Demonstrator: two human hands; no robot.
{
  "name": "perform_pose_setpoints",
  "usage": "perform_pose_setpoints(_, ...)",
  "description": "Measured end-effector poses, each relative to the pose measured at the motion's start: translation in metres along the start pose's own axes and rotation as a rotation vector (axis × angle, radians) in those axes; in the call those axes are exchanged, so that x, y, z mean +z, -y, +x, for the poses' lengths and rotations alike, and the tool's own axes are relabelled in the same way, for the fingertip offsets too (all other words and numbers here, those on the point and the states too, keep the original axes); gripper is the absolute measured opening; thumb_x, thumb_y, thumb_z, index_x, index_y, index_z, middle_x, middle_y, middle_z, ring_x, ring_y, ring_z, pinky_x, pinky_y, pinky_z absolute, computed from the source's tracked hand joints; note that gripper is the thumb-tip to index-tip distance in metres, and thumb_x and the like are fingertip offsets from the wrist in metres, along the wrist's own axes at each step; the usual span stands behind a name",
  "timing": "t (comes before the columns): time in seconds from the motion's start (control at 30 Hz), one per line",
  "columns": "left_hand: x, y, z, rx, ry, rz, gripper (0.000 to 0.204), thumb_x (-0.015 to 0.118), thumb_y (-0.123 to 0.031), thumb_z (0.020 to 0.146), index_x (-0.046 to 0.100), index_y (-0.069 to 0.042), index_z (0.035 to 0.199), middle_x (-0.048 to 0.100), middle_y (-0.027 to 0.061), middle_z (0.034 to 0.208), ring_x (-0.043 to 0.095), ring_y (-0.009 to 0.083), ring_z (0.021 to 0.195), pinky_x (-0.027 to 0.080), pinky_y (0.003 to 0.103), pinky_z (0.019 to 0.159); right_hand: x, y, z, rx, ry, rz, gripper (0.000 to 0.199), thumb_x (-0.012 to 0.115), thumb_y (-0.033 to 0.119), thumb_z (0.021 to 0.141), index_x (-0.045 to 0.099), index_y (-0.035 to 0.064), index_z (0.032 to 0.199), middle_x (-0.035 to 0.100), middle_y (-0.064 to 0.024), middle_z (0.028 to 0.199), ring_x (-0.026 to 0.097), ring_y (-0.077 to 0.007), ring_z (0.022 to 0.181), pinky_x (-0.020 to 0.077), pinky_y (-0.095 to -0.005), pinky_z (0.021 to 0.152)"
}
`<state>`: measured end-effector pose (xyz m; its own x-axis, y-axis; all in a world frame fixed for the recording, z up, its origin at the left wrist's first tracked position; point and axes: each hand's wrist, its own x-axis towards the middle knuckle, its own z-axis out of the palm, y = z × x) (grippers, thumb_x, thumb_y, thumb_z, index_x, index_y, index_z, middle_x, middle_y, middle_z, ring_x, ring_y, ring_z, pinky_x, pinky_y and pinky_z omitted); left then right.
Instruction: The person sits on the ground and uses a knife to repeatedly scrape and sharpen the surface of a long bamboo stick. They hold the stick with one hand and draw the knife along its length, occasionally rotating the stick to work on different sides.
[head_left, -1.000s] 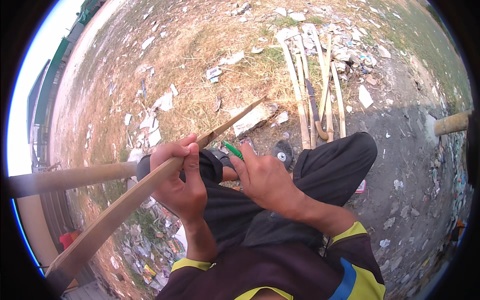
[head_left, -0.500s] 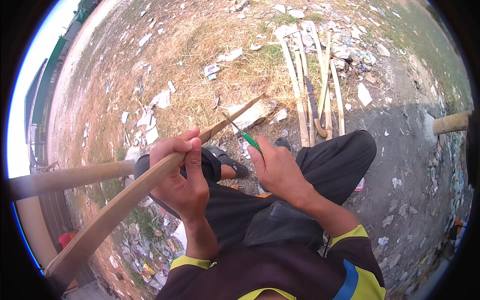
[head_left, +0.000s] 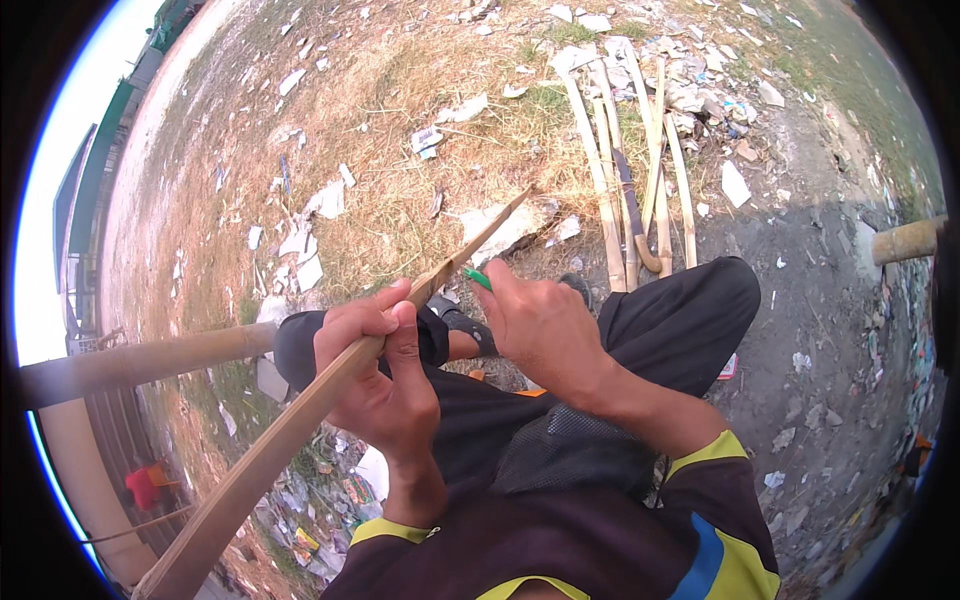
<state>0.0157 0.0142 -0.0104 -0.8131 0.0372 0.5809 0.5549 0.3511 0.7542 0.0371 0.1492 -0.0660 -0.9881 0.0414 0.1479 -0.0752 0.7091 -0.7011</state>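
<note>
A long, flat split-bamboo strip [head_left: 287, 428] slants across in front of me, from the lower left up to a narrow tip above my shoes. My left hand [head_left: 385, 385] is wrapped round the strip, thumb and fingers pinching it past its middle. In my right hand [head_left: 548, 325] is a green-handled tool [head_left: 478, 278], closed in the fist beside the strip's upper part. Only a bit of the green handle shows now; its thin metal shaft is hidden behind the strip or too thin to make out.
Several bamboo strips [head_left: 612, 195] lie ahead to the right, with a dark, hook-ended stick [head_left: 633, 215] among them. A thick bamboo pole [head_left: 150, 362] is at my left, another pole [head_left: 905, 243] at the far right. Litter and a flat stone [head_left: 505, 232] lie on the dry grass.
My right hand has moved slightly left and up, bringing the tool against or close beside the strip. The tool's metal shaft, visible before, no longer shows. My left hand and the strip have shifted slightly right.
</note>
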Motion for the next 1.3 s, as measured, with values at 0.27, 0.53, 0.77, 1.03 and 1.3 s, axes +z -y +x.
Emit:
perform_pose_setpoints(0.27, -0.003, 0.003, 0.002, -0.017, -0.002, -0.036, 0.014, 0.063, 0.003, 0.089, 0.051, 0.000, 0.097, 0.065, 0.0189, 0.093, 0.066, 0.0230, 0.092, 0.055, 0.028, 0.073, -0.001, 0.000, 0.006, 0.008, 0.000, -0.018, 0.020, 0.055, 0.023, 0.095, 0.051, 0.0047, 0.089, 0.059, -0.0163, 0.058, 0.063, -0.0371, 0.056, 0.0489, -0.0463, 0.048)
perform_pose_setpoints(0.53, -0.011, 0.006, 0.001, -0.013, -0.002, -0.002, 0.014, 0.064, 0.003, 0.089, 0.052, 0.000, 0.095, 0.065, 0.0185, 0.093, 0.066, 0.0237, 0.093, 0.055, 0.030, 0.078, 0.020, -0.022, 0.018, 0.103, 0.023, -0.177, 0.020, 0.056, 0.024, 0.094, 0.052, 0.0054, 0.089, 0.060, -0.0168, 0.058, 0.063, -0.0382, 0.057, 0.0499, -0.0463, 0.049)
perform_pose_setpoints(0.77, -0.005, 0.002, -0.001, -0.033, -0.021, -0.065, 0.014, 0.063, 0.004, 0.088, 0.052, 0.001, 0.095, 0.064, 0.0173, 0.092, 0.066, 0.0248, 0.093, 0.056, 0.032, 0.082, 0.034, -0.043, 0.011, 0.077, 0.020, -0.206, 0.021, 0.053, 0.025, 0.096, 0.052, 0.0049, 0.089, 0.059, -0.0165, 0.054, 0.064, -0.0372, 0.055, 0.0509, -0.0464, 0.049)
perform_pose_setpoints(1.03, -0.011, 0.010, 0.005, -0.029, -0.014, -0.011, 0.011, 0.063, -0.002, 0.091, 0.053, 0.000, 0.097, 0.066, 0.0221, 0.095, 0.066, 0.0226, 0.090, 0.055, 0.029, 0.073, 0.064, -0.109, 0.029, 0.141, 0.046, -0.228, 0.023, 0.053, 0.027, 0.096, 0.054, 0.0038, 0.096, 0.062, -0.0195, 0.062, 0.065, -0.0390, 0.062, 0.0514, -0.0482, 0.055)
perform_pose_setpoints(1.3, -0.008, 0.036, 0.059, -0.103, -0.119, -0.038, 0.013, 0.061, 0.000, 0.092, 0.053, 0.001, 0.102, 0.067, 0.0194, 0.094, 0.066, 0.0209, 0.091, 0.054, 0.027, 0.070, 0.097, -0.317, 0.013, 0.388, 0.800, -0.175, 0.037, 0.063, 0.029, 0.086, 0.060, 0.0022, 0.112, 0.067, -0.0238, 0.095, 0.065, -0.0369, 0.094, 0.0513, -0.0450, 0.084)
